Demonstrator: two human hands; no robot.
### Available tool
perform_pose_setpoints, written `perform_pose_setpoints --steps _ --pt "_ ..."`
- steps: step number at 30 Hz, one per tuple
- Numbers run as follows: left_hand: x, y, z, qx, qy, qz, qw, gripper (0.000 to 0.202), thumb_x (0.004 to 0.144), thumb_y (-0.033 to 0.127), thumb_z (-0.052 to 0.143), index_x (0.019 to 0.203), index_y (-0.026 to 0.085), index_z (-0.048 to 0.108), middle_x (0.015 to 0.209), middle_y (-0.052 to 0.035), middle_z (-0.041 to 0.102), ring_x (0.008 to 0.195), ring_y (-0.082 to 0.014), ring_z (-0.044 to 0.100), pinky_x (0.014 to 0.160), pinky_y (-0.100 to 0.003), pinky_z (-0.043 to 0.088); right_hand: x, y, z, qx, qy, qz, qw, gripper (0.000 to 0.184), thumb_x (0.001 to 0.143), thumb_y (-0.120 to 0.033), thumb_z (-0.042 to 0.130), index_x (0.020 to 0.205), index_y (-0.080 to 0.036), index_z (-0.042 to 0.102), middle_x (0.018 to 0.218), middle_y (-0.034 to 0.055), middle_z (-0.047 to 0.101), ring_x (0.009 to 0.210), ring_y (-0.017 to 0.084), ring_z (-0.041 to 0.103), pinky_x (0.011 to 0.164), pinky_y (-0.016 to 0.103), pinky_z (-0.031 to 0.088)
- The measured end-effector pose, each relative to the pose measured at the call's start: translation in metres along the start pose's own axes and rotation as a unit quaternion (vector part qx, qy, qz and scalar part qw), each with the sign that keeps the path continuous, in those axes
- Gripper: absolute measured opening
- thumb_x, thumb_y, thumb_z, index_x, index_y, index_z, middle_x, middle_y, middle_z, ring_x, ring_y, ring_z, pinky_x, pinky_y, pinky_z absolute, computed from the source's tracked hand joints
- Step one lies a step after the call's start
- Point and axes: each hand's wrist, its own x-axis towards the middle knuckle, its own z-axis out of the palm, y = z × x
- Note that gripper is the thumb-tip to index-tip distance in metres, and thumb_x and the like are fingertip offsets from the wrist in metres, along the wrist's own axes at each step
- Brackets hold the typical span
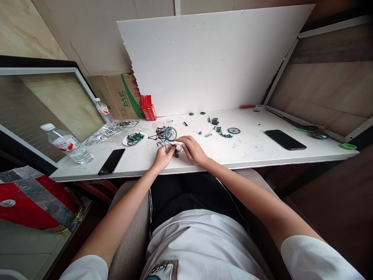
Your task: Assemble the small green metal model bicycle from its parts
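A small green model bicycle (171, 134) with a spoked wheel is near the table's front edge. My left hand (163, 158) pinches its frame between thumb and fingers, partly hiding it. Below the fingers a dark and red part (176, 152) of the model shows. My right hand (193, 151) is on the other side, fingers stretched toward the wheel and thumb apart; whether a fingertip touches the model I cannot tell. Just behind lie black plastic parts (160, 133). A white plate (141, 141) with green parts (134, 138) sits to the left.
A loose wheel (234, 130), a curved green part (225, 135) and small dark green pieces (215, 121) lie to the right. Phones (112, 161) (285, 139) rest at both sides. Water bottles (68, 144), a cardboard box (119, 97) and a red box (149, 107) stand left; a white board (215, 58) stands behind.
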Motion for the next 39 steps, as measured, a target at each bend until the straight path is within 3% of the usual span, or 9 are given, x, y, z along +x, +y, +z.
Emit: perform_pose_setpoints --steps 3,7,11,14,16,19,25,31,39 --pt "0.000 0.001 0.000 -0.006 0.004 -0.007 1.000 0.035 0.090 0.051 0.071 0.093 0.016 0.072 0.088 -0.0093 0.078 0.077 -0.0220 0.074 0.080 -0.036 0.058 -0.001 -0.002 -0.002 -0.023 0.024 0.015 0.999 0.034 0.113 -0.031 0.037 0.136 -0.022 0.060 0.113 0.0117 0.073 0.110 0.026 0.065 0.096 0.043 0.057" --pt "0.000 0.004 0.001 -0.023 0.012 -0.033 0.999 0.042 0.088 0.055 0.074 0.099 0.015 0.072 0.096 -0.0117 0.080 0.078 -0.0229 0.075 0.078 -0.035 0.058 -0.004 0.002 0.002 -0.048 0.040 0.064 0.996 0.032 0.114 -0.036 0.037 0.120 -0.021 0.065 0.101 0.0100 0.074 0.090 0.022 0.067 0.080 0.035 0.052" --pt "-0.001 0.008 0.001 -0.018 0.023 -0.053 0.998 0.050 0.086 0.062 0.075 0.103 0.015 0.073 0.098 -0.0125 0.080 0.084 -0.0247 0.076 0.075 -0.033 0.055 -0.005 0.004 0.005 -0.052 -0.015 0.115 0.992 0.031 0.112 -0.042 0.045 0.109 -0.020 0.067 0.092 0.0061 0.075 0.074 0.018 0.065 0.070 0.029 0.045" --pt "-0.002 0.010 0.000 -0.017 0.026 -0.057 0.998 0.053 0.084 0.064 0.076 0.104 0.015 0.074 0.098 -0.0125 0.080 0.086 -0.0250 0.076 0.073 -0.032 0.053 -0.004 0.001 0.004 -0.064 -0.059 0.136 0.987 0.030 0.109 -0.046 0.051 0.116 -0.021 0.067 0.086 0.0026 0.075 0.066 0.016 0.062 0.068 0.028 0.041" --pt "-0.002 0.011 0.000 -0.023 0.020 -0.057 0.998 0.054 0.084 0.064 0.076 0.106 0.015 0.075 0.100 -0.0125 0.080 0.084 -0.0238 0.076 0.073 -0.031 0.053 -0.003 0.000 0.004 -0.073 -0.051 0.165 0.982 0.038 0.108 -0.048 0.052 0.131 -0.020 0.062 0.077 0.0002 0.070 0.061 0.016 0.059 0.065 0.027 0.038" --pt "-0.002 0.011 0.000 -0.031 0.009 -0.059 0.998 0.054 0.084 0.062 0.077 0.109 0.014 0.075 0.101 -0.0127 0.081 0.080 -0.0215 0.075 0.074 -0.031 0.054 -0.001 0.002 0.004 -0.077 -0.031 0.217 0.973 0.047 0.108 -0.051 0.050 0.140 -0.017 0.055 0.069 -0.0022 0.063 0.057 0.016 0.055 0.062 0.026 0.035" --pt "-0.002 0.011 -0.001 -0.031 -0.003 -0.053 0.998 0.050 0.085 0.059 0.076 0.106 0.014 0.074 0.100 -0.0129 0.080 0.079 -0.0212 0.075 0.073 -0.030 0.053 -0.001 0.009 0.005 -0.036 -0.095 0.211 0.972 0.033 0.109 -0.047 0.051 0.104 -0.020 0.070 0.066 0.0000 0.065 0.058 0.015 0.056 0.064 0.026 0.034" --pt "-0.002 0.010 -0.005 -0.045 -0.002 -0.060 0.997 0.039 0.087 0.046 0.072 0.107 0.013 0.075 0.091 -0.0110 0.080 0.076 -0.0210 0.075 0.070 -0.031 0.052 -0.001 0.009 0.002 0.028 -0.029 0.214 0.976 0.041 0.109 -0.054 0.045 0.105 -0.020 0.068 0.072 0.0009 0.065 0.061 0.015 0.054 0.064 0.027 0.037" --pt "-0.002 0.008 -0.001 -0.079 -0.010 -0.021 0.997 0.039 0.078 0.037 0.082 0.107 0.011 0.074 0.092 -0.0104 0.078 0.081 -0.0202 0.073 0.076 -0.034 0.062 0.000 0.008 0.002 0.027 -0.026 0.226 0.973 0.042 0.108 -0.055 0.048 0.101 -0.020 0.069 0.067 -0.0004 0.060 0.058 0.015 0.051 0.062 0.028 0.035"
